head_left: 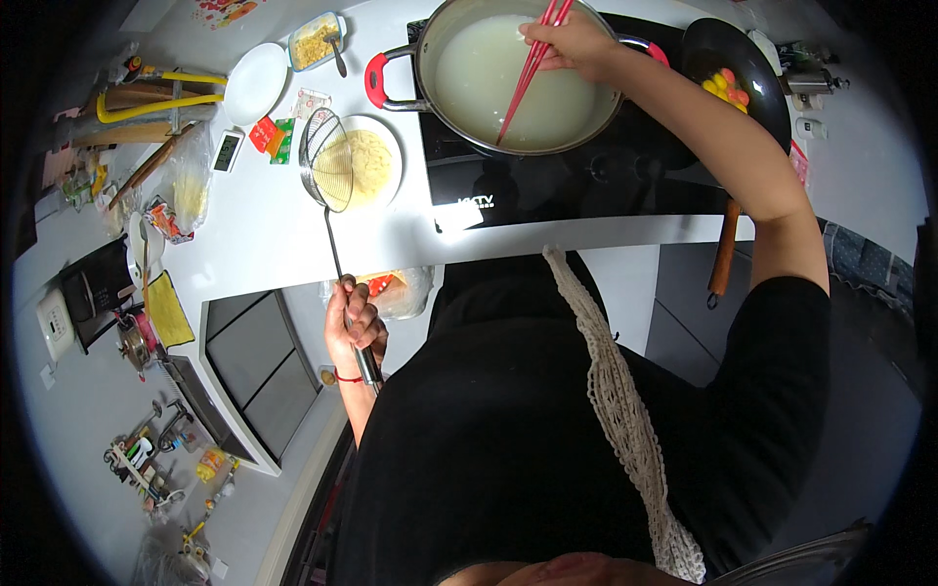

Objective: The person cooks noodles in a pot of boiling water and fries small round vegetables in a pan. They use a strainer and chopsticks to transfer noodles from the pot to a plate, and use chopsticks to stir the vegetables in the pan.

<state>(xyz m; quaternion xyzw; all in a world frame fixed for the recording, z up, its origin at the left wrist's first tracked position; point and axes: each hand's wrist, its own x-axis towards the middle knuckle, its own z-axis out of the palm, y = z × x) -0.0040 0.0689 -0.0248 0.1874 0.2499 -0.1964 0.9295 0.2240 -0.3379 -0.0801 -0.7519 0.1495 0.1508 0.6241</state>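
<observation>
My right hand (568,45) grips a pair of red chopsticks (529,77) over a large steel pot (432,108). Their tips dip into cloudy whitish liquid (476,80) near the pot's front side. In front of my body, my left hand (355,322) is closed around the handle of a wire mesh strainer (322,157). The strainer's basket hangs over the left part of a white plate (393,139), which bears a pale yellow food (368,165). Whether the basket touches the plate I cannot tell.
The pot stands on a black glass cooktop (513,187). To its right, a black wok (766,80) holds red and yellow pieces, its wooden handle (724,253) jutting past the counter edge. Leftward are a white plate (255,84), a glass dish (293,51) of crumbly food, packets (281,139) and a digital timer (228,151).
</observation>
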